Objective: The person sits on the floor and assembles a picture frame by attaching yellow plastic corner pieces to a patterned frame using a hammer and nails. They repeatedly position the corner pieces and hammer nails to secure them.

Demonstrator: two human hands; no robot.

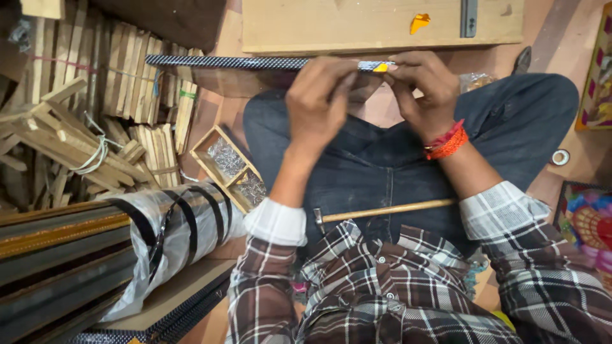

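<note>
Both hands pinch the patterned frame strip (255, 62): left hand (317, 102) steadying it from above, right hand (422, 89) gripping its end. I judge the strip rests across the knees for support. Hammer (382, 211) lies nearer the body, within reach.

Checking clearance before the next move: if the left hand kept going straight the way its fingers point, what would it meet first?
The left hand points away from the body; it already touches the patterned frame strip. Beyond that, probably the wooden board, though depth is unclear.
</note>
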